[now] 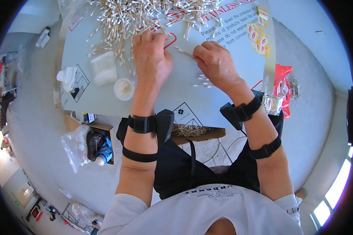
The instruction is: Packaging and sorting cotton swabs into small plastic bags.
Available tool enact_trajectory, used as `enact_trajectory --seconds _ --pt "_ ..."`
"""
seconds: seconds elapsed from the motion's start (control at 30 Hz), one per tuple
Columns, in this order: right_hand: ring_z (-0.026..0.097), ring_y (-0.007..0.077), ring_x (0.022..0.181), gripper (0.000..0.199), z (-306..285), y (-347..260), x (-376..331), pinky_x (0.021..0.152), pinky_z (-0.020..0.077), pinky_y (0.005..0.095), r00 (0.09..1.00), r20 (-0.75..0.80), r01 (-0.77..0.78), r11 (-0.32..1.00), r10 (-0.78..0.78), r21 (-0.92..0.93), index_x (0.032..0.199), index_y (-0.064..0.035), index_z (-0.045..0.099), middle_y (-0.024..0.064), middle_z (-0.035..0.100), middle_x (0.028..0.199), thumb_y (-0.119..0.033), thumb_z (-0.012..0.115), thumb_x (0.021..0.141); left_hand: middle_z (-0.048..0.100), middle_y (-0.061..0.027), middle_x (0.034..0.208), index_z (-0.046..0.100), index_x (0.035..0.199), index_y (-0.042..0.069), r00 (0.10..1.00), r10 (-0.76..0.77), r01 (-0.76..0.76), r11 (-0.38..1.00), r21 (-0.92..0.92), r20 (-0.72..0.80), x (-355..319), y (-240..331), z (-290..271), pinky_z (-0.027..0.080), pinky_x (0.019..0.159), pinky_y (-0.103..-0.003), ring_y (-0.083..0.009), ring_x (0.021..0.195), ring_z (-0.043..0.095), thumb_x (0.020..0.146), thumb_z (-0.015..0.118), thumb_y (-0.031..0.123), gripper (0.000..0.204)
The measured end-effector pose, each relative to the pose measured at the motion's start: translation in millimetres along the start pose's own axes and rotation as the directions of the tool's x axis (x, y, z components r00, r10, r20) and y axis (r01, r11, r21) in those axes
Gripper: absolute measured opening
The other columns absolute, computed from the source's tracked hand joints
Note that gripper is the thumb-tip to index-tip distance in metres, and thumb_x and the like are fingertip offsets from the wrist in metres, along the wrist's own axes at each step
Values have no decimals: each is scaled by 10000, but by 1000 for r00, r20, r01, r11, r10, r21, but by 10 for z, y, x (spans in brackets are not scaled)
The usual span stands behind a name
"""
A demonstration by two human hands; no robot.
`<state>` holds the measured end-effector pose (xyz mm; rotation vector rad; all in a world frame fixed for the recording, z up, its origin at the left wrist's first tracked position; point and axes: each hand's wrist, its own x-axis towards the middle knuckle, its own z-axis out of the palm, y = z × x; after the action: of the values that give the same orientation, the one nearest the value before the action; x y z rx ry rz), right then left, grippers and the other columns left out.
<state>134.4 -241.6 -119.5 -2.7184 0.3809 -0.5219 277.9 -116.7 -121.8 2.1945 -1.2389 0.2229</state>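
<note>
A big loose heap of cotton swabs (123, 15) covers the far part of the grey sheet-topped table (176, 96). My left hand (151, 56) reaches to the near edge of that heap, its fingers bent down among the swabs; what they pinch, if anything, is hidden. To its right, my right hand (216, 64) is closed with cotton swabs (185, 51) between thumb and fingers, their tips poking out to the left. Several more swabs (203, 81) lie on the table just below the right hand, partly covered by it.
Left of my left forearm are a small round white tub (124, 89), a clear plastic packet (104, 68) and a crumpled white tissue (67, 77). Yellow stickers (258, 37) lie at the far right. A red bag (282, 90) is beyond the right edge; an open carton (110, 135) stands below left.
</note>
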Motion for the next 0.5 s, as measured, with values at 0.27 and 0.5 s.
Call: enact_trajectory --seconds 0.27,0.5 --pt "637 333 729 189 -36 -28 269 659 509 437 914 28 -401 887 406 229 764 -49 643 133 655 745 -236 665 784 570 -60 907 658 822 72 983 132 -110 980 -164 128 -38 166 142 440 828 -407 -275 941 528 640 767 49 214" --pt "664 348 782 211 110 37 543 698 533 429 831 123 -549 835 542 29 800 -56 699 166 683 789 -238 616 733 566 -74 846 637 794 54 982 158 -132 966 -222 102 -27 178 177 451 809 -394 -283 887 536 642 761 12 201"
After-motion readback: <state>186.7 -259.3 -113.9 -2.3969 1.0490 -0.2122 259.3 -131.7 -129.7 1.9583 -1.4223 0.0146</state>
